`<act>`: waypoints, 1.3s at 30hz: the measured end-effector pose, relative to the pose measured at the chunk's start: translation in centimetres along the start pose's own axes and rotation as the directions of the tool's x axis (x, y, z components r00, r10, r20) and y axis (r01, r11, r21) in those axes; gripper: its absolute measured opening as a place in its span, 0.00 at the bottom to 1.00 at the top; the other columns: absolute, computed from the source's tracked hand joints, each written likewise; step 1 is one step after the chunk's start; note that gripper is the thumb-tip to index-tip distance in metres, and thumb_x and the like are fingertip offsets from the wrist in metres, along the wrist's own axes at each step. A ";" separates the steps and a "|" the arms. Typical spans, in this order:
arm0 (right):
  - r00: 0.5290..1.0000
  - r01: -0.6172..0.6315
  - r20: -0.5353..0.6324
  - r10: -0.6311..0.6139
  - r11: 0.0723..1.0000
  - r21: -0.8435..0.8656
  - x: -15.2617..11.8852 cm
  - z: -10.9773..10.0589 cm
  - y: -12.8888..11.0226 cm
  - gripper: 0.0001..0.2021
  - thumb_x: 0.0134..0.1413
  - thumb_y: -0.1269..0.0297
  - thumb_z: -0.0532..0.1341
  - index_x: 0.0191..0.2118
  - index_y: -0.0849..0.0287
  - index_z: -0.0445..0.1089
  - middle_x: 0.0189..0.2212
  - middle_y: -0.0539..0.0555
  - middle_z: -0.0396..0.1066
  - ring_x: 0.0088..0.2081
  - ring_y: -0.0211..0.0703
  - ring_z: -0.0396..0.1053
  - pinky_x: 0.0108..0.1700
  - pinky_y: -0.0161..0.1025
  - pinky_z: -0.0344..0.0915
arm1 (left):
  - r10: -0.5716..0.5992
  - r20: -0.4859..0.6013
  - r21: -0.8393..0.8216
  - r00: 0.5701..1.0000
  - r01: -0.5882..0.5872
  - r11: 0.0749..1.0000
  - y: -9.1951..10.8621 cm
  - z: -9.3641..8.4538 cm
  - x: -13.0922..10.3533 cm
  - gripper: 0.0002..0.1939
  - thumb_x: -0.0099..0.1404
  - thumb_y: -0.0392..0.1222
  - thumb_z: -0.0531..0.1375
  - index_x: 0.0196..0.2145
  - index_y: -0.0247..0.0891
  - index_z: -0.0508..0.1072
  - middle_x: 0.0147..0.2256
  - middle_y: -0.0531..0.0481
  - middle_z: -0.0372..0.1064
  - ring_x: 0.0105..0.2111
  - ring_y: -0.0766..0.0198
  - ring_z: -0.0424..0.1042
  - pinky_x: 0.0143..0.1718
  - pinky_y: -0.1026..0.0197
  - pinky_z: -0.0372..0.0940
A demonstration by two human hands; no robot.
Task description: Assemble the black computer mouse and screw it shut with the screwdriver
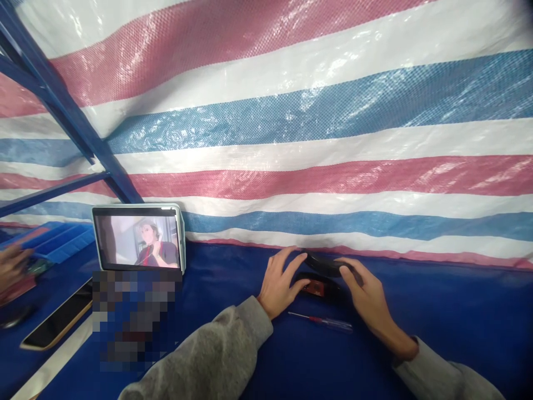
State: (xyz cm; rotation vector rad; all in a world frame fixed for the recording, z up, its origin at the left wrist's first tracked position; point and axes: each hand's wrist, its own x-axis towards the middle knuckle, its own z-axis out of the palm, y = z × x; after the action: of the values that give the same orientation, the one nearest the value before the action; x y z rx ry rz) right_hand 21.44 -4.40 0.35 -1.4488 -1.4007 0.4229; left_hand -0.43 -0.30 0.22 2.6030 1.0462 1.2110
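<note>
A black curved cover [327,266] is lifted at a tilt between my two hands. My right hand [366,294] grips its right end between thumb and fingers. On the left, my left hand [281,283] has its fingertips at the cover's other end, with its thumb against a black base [331,290] just below. Inside the base shows a reddish-brown part [314,286], too blurred to name. A screwdriver [322,320] with a clear handle and thin shaft lies in front of the base, its tip pointing left.
A tablet [139,239] playing a video stands at the left on the blue tabletop [233,355]. Beside it lie a phone [58,316] and a blue tray [66,241]. Another person's hand [14,266] is at the far left. Striped sheeting [291,128] hangs behind.
</note>
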 end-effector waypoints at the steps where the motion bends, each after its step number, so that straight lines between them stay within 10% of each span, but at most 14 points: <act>1: 1.000 -0.030 0.011 0.029 0.998 0.048 0.0 0.1 -0.2 0.17 0.58 0.50 0.56 0.41 0.57 0.72 0.34 0.53 0.75 0.34 0.44 0.71 0.36 0.37 0.68 | 0.016 0.019 0.004 1.000 -0.016 1.000 -0.1 0.0 0.0 0.27 0.68 0.48 0.59 0.62 0.43 0.58 0.60 0.39 0.56 0.60 0.49 0.58 0.56 0.47 0.59; 12: 0.971 -0.183 0.188 0.147 0.965 0.190 0.3 0.2 -0.5 0.22 0.58 0.46 0.54 0.37 0.62 0.74 0.20 0.49 0.67 0.21 0.38 0.63 0.23 0.34 0.62 | 0.043 0.052 -0.079 0.998 -0.039 0.996 -0.4 0.0 0.1 0.27 0.68 0.50 0.59 0.61 0.43 0.59 0.59 0.42 0.61 0.57 0.53 0.63 0.56 0.50 0.60; 17: 0.972 0.211 0.122 -0.202 0.975 -0.070 -0.1 -0.1 -0.1 0.20 0.58 0.52 0.58 0.53 0.55 0.69 0.49 0.57 0.71 0.49 0.50 0.70 0.51 0.45 0.67 | 0.021 0.065 -0.134 0.998 -0.012 0.991 -0.3 0.0 0.1 0.28 0.66 0.53 0.60 0.60 0.44 0.61 0.57 0.44 0.64 0.56 0.53 0.65 0.55 0.51 0.60; 22: 0.784 0.619 0.228 -0.577 0.757 -0.211 -0.4 -0.2 0.8 0.26 0.56 0.60 0.62 0.60 0.51 0.62 0.55 0.58 0.66 0.55 0.52 0.65 0.57 0.51 0.63 | -0.022 0.111 -0.196 0.994 0.044 0.980 -0.1 -0.3 0.3 0.29 0.64 0.54 0.61 0.60 0.46 0.60 0.56 0.47 0.65 0.56 0.55 0.65 0.56 0.52 0.59; 29: 0.794 0.606 0.269 -0.545 0.747 -0.275 -0.5 -0.7 1.3 0.26 0.58 0.60 0.60 0.61 0.53 0.60 0.53 0.59 0.66 0.52 0.51 0.66 0.52 0.48 0.67 | -0.049 0.377 -0.225 0.925 0.142 0.964 -0.6 0.0 0.5 0.51 0.51 0.56 0.70 0.65 0.48 0.49 0.61 0.46 0.59 0.61 0.50 0.58 0.61 0.48 0.52; 39: 0.770 0.607 0.419 -0.482 0.755 -0.247 -0.7 -0.3 2.0 0.23 0.60 0.59 0.58 0.60 0.50 0.63 0.54 0.57 0.66 0.51 0.48 0.68 0.51 0.45 0.68 | -0.091 0.425 -0.201 0.901 0.192 0.961 -0.6 0.3 0.5 0.46 0.54 0.51 0.69 0.64 0.49 0.51 0.57 0.47 0.63 0.57 0.51 0.62 0.59 0.48 0.53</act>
State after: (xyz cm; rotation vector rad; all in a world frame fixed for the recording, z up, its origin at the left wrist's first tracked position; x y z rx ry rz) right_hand 22.50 -4.75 -1.46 -1.1874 -2.1976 0.0045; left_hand -0.36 0.53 0.12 2.3933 0.9189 0.6599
